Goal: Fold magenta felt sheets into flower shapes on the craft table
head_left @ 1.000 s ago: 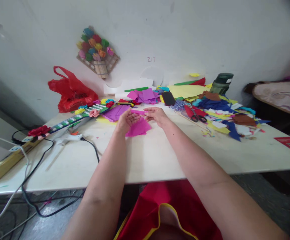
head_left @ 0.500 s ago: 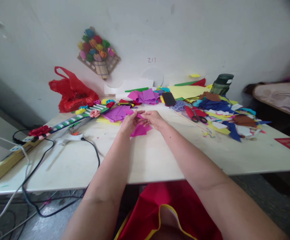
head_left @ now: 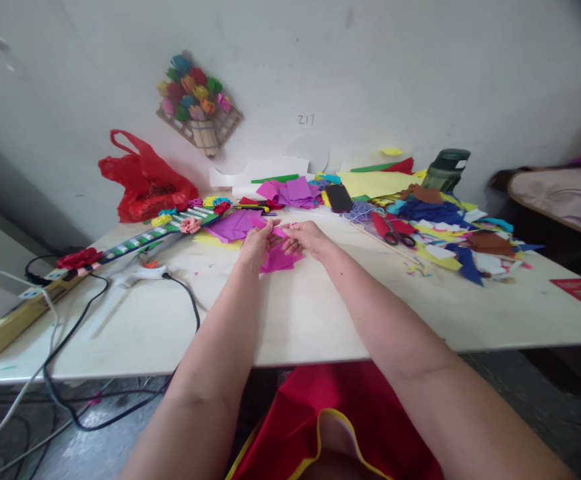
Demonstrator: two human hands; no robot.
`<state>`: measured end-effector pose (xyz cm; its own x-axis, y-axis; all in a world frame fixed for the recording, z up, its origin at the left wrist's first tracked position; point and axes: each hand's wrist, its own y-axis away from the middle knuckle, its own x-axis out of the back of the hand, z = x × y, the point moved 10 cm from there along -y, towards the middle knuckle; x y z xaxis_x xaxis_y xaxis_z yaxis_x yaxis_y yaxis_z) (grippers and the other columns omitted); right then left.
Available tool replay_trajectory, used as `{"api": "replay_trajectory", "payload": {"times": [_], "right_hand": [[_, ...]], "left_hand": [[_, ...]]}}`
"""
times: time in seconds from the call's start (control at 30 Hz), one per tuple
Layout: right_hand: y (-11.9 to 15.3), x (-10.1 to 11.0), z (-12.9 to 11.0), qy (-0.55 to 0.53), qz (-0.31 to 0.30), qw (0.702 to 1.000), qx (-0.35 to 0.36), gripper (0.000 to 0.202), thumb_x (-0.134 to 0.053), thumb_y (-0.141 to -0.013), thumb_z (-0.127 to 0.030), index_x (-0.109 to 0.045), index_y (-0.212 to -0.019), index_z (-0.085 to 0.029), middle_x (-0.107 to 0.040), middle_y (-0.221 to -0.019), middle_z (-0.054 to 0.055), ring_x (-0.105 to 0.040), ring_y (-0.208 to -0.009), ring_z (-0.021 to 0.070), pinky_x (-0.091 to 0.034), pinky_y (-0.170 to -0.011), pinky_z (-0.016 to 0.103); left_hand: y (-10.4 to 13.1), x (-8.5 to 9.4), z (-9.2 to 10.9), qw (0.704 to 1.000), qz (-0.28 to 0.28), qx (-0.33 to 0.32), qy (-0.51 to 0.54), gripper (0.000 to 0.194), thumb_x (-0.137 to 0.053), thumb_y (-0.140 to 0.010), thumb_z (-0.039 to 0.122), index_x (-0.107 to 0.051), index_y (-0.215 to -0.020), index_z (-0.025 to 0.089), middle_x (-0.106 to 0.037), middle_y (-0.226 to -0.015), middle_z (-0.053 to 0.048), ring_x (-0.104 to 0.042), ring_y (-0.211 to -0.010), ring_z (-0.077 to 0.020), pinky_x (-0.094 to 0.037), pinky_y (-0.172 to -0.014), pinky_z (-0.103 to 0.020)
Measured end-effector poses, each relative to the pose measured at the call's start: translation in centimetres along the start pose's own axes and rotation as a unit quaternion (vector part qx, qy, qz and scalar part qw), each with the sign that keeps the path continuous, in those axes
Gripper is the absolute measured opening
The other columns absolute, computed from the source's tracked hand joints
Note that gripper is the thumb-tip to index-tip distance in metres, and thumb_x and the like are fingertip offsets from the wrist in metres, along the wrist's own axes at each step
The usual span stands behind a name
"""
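Over the middle of the table, my left hand (head_left: 260,241) and my right hand (head_left: 305,239) pinch a small piece of pink-purple paper (head_left: 279,233) between them. The fingertips of both hands nearly meet. Just beneath them a loose magenta sheet (head_left: 280,259) lies on the tabletop (head_left: 310,320). A stack of purple paper (head_left: 235,225) sits beside my left hand, partly over yellow paper. Behind the hands is another heap of purple pieces (head_left: 293,192).
Red-handled scissors (head_left: 393,230), a black phone (head_left: 339,198) and coloured scraps (head_left: 435,213) lie at the right, near a green bottle (head_left: 444,170). To the left are a flowered strip (head_left: 155,235), red bag (head_left: 145,180), glue gun (head_left: 143,275), cable and power strip (head_left: 10,320).
The hands have moved slightly apart, and more of the pink-purple piece shows between the fingertips. The view has shifted a little.
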<state>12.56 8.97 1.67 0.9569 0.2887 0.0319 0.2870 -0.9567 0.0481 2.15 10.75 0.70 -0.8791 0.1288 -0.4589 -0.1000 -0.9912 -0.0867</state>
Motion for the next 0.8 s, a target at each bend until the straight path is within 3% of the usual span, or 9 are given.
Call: {"api": "replay_trajectory", "payload": {"times": [0.2, 0.43, 0.8], "right_hand": [[-0.4, -0.6, 0.4, 0.02, -0.061, 0.998, 0.01, 0.026, -0.062, -0.085, -0.036, -0.064, -0.077, -0.011, -0.069, -0.06, 0.005, -0.062, -0.049, 0.0112, -0.044, -0.042, 0.017], [-0.6, 0.0, 0.3, 0.026, -0.047, 0.998, 0.031, 0.026, -0.066, -0.082, -0.033, -0.064, -0.068, -0.01, -0.069, -0.06, 0.006, -0.058, -0.043, 0.0082, -0.04, -0.04, 0.016], [-0.4, -0.4, 0.0, 0.033, -0.05, 0.997, 0.041, 0.026, -0.06, -0.087, -0.025, -0.057, -0.064, -0.012, -0.064, -0.049, 0.002, -0.05, -0.035, 0.0061, -0.033, -0.036, 0.016]], "left_hand": [[0.3, -0.6, -0.1, 0.999, -0.013, 0.001, -0.048, 0.032, -0.06, -0.084, 0.024, -0.061, -0.112, 0.008, -0.074, -0.081, -0.011, -0.067, -0.062, -0.0143, -0.052, -0.065, -0.025], [0.8, -1.9, 0.1, 0.995, -0.057, 0.0, -0.081, 0.045, -0.066, -0.08, 0.032, -0.06, -0.119, 0.01, -0.072, -0.074, -0.009, -0.061, -0.05, -0.0119, -0.049, -0.055, -0.023], [0.6, -1.9, -0.2, 0.992, -0.079, 0.003, -0.103, 0.048, -0.065, -0.08, 0.037, -0.058, -0.121, 0.011, -0.069, -0.068, -0.005, -0.062, -0.051, -0.0123, -0.05, -0.058, -0.024]]}}
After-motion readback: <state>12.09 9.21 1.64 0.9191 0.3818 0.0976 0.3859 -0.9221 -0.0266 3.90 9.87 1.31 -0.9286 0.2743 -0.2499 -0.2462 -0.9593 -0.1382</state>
